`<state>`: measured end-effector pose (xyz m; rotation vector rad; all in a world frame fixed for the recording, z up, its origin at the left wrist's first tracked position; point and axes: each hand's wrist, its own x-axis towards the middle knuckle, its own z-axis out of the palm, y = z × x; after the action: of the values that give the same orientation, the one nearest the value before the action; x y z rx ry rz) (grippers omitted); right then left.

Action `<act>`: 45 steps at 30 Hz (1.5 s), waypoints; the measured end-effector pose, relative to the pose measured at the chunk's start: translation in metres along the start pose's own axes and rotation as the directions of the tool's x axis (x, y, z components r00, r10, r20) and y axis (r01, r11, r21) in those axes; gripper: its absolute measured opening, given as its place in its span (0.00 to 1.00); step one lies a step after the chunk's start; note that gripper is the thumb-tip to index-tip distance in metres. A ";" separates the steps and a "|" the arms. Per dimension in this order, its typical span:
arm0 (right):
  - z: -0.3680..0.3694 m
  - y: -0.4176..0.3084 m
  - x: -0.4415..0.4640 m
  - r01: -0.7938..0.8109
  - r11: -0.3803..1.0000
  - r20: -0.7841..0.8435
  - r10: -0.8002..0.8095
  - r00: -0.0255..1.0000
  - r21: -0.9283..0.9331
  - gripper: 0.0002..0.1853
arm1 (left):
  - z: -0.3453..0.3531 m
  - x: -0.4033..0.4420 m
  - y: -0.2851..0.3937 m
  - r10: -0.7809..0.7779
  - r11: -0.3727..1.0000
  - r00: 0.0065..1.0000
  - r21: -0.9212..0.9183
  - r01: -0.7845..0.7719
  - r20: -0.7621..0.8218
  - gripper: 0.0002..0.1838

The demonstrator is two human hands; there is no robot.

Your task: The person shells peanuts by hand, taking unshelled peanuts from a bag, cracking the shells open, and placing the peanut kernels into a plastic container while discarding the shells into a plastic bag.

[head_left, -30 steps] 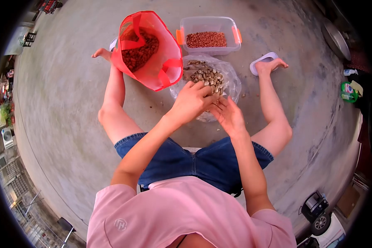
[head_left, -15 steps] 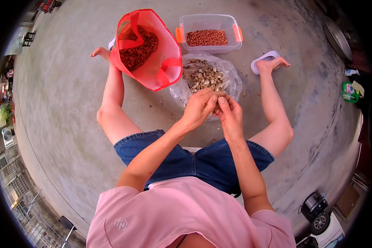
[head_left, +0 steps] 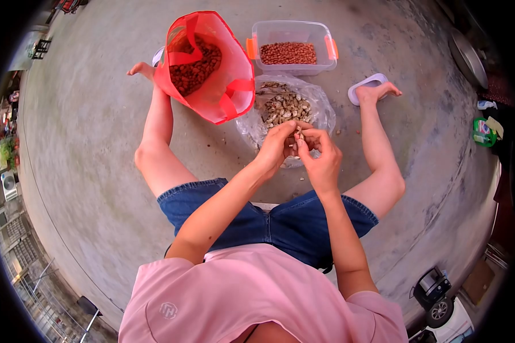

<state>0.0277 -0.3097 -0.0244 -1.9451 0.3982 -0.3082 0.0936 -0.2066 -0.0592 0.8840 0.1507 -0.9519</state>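
My left hand (head_left: 276, 146) and my right hand (head_left: 323, 160) meet above a clear plastic bag (head_left: 325, 108) heaped with empty peanut shells (head_left: 289, 108). Between their fingertips is a small pale peanut (head_left: 299, 133), pinched from both sides and partly covered by the fingers. Whether its shell is split, I cannot tell. Behind the shells stands a clear plastic box (head_left: 294, 68) with orange latches, holding reddish-brown peanut kernels (head_left: 288, 53). To the left, a red tote bag (head_left: 234, 63) leans open, with whole peanuts (head_left: 197, 68) inside.
My bare legs are spread either side of the bags, one foot by a pale slipper (head_left: 357, 91). A metal basin (head_left: 466, 57) and a green detergent bottle (head_left: 484, 132) are at the right. Bits of shell lie on the concrete floor (head_left: 91, 143).
My right hand has turned and shifted slightly right, its fingers opening a little from my left hand. More of the peanut shows between the fingertips.
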 end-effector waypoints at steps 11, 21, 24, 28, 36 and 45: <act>-0.006 0.278 0.043 -0.585 0.811 -0.583 0.477 0.657 0.005 0.13 | -0.071 0.041 -0.041 -0.115 0.981 0.972 0.128 0.144 -0.206 0.06; -0.070 0.418 0.069 -0.721 0.454 -0.661 0.317 0.680 -0.524 0.16 | -0.064 0.060 -0.045 -0.192 0.981 0.966 -0.059 0.184 -0.173 0.09; -0.070 0.429 0.072 -0.745 0.486 -0.615 0.434 0.659 -0.456 0.14 | -0.055 0.073 -0.033 -0.335 0.871 0.906 -0.452 0.193 -0.260 0.13; -0.066 0.440 0.065 -0.758 0.489 -0.654 0.409 0.636 -0.432 0.10 | -0.031 0.101 0.001 -0.078 0.961 0.972 -0.275 0.014 -0.222 0.18; -0.012 0.235 0.106 -0.392 0.918 -0.538 0.305 0.786 -0.052 0.14 | -0.018 0.211 0.060 0.412 0.887 0.898 0.297 -0.355 -0.156 0.22; -0.058 0.255 0.119 -0.453 0.883 -0.203 0.425 0.882 -0.121 0.12 | -0.058 0.050 0.043 0.322 0.735 0.946 0.620 -0.274 0.036 0.16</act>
<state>0.0796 -0.5010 -0.2324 -1.9272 0.9917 -0.1462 0.1710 -0.1858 -0.0959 1.5078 -0.2617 -0.6587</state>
